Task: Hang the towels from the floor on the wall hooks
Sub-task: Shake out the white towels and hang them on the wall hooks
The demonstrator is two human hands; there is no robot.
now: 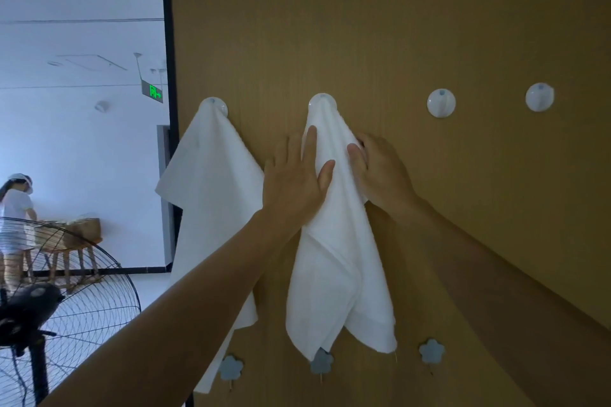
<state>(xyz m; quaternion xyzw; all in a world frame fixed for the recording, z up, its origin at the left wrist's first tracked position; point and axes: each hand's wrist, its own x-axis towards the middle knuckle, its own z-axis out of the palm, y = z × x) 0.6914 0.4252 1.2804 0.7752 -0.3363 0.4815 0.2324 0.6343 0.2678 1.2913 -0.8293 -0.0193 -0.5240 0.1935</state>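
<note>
Item: second towel point(337, 274). White, draped from round hook point(322, 100) at 12 o'clock of your hands, hanging against wood panel point(429, 26).
Left hand point(294, 185): fingers straight, flat on towel's left fold, pressing.
Right hand point(380, 172): thumb over right edge, pinching cloth.
First towel point(211, 195): hung, at 9 o'clock.
Nearest free hook point(441, 103): at 3 o'clock.
Step, judged: settling drape.
Advice: smooth downward, not sideways; pull lightly so cloth does not slip off hook; even both sides before you let go.

Wall point(396, 26), seemingly wooden; hooks point(221, 106) bear towels point(205, 192)
</note>
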